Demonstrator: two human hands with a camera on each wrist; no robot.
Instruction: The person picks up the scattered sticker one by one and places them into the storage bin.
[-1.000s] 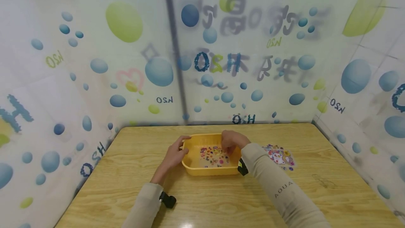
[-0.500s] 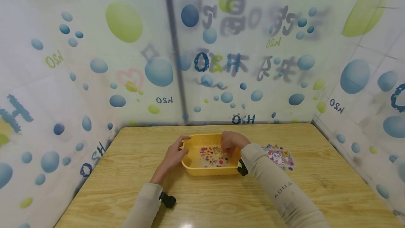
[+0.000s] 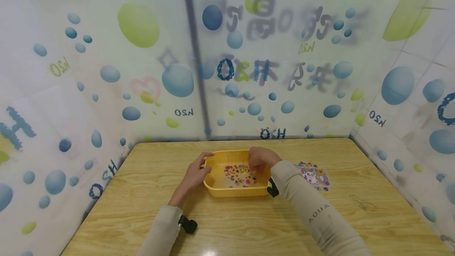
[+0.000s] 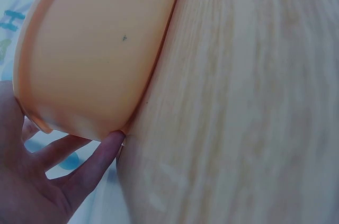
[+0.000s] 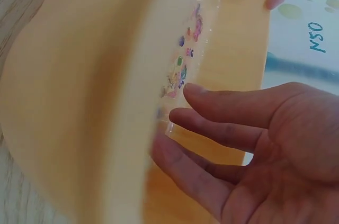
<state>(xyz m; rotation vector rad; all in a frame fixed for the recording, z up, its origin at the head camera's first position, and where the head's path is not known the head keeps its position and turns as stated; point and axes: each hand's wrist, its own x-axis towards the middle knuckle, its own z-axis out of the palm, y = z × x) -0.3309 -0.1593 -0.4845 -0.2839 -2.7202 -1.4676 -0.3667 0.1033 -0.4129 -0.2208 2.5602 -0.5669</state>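
A yellow plastic basin (image 3: 241, 193) sits on the table, with many small colourful pieces (image 3: 239, 175) spread over its bottom. My left hand (image 3: 194, 172) holds the basin's left end, thumb over the rim; in the left wrist view, fingertips (image 4: 117, 138) touch the outer wall. Over the far right rim, my right hand (image 3: 262, 158) reaches down inside. The right wrist view shows that hand's thumb and fingers bent and a little apart, close to the pieces. Nothing is visibly held there. Its lower fingertips are partly hidden by the blurred near wall.
Right of the basin lies a printed sticker sheet (image 3: 313, 176), partly behind the right sleeve (image 3: 313, 208). The wooden table (image 3: 227, 224) meets patterned curtains (image 3: 249, 102) at its back and sides. A black wrist camera (image 3: 188, 224) hangs below the left sleeve.
Both hands and the basin keep nearly the same places. The right fingers shift very slightly among the pieces; the whole view drifts a little.
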